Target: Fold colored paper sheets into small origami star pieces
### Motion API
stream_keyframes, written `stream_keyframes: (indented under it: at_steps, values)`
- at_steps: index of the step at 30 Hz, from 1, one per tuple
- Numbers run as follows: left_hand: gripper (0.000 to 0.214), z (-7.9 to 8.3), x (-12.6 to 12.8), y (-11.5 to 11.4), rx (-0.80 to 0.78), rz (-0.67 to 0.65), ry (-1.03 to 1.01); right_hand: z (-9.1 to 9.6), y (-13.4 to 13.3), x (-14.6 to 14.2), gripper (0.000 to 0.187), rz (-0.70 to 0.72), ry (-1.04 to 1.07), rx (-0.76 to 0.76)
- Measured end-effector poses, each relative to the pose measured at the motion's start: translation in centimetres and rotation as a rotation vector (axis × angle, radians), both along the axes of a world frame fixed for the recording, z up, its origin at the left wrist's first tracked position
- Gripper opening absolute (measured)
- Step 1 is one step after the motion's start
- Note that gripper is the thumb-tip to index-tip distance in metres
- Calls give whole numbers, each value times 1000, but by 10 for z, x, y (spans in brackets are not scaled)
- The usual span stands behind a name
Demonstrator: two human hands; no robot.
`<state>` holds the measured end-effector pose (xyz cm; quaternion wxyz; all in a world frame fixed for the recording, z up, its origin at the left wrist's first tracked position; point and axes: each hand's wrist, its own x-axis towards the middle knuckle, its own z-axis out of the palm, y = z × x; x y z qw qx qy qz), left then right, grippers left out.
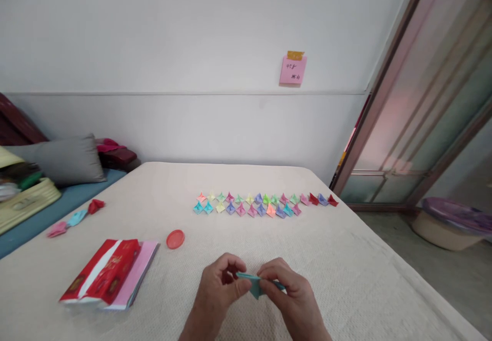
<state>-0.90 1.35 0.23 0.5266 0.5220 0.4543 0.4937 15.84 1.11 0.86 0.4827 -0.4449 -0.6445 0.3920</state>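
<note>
Between my two hands is a partly folded piece of teal origami paper (254, 285), held just above the near part of the table. My left hand (221, 292) pinches its left end between thumb and fingers. With thumb and fingertips closed, my right hand (286, 292) grips the right side, and a teal tip pokes out beyond those fingers. Fingers cover part of the folds. Farther back, two rows of small folded paper pieces (251, 210) in many colours stretch across the table.
A red round lid (176, 239) lies left of my hands. Beyond it a red packet (105, 272) rests on pink paper sheets (134, 277). Three folded pieces (77, 218) sit at the left edge. A pink note (292, 71) is taped to the wall; a lidded tub (449, 225) stands on the right.
</note>
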Motion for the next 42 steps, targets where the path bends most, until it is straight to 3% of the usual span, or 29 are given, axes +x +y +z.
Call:
stream_keyframes:
  at_steps: [3,14,21,24,26,31,42]
  values:
    - [10,2,5,-3,54,-46,0,-4,0,-2,16,2,5,-20]
    - [16,1,8,-4,58,119,79,-9,-1,-5,18,-15,-57,-6]
    - [20,1,-11,7,-57,242,-163,1,-1,8,17,-4,52,-49]
    - [29,2,-5,5,-34,36,-174,0,0,9,15,27,100,-61]
    - [24,1,4,1,-43,-143,-98,-5,1,6,14,31,121,-40]
    - [20,-1,20,-7,12,-63,29,-12,2,3,6,24,116,40]
    - [17,-1,12,-6,122,-31,86,-5,-1,7,5,15,82,117]
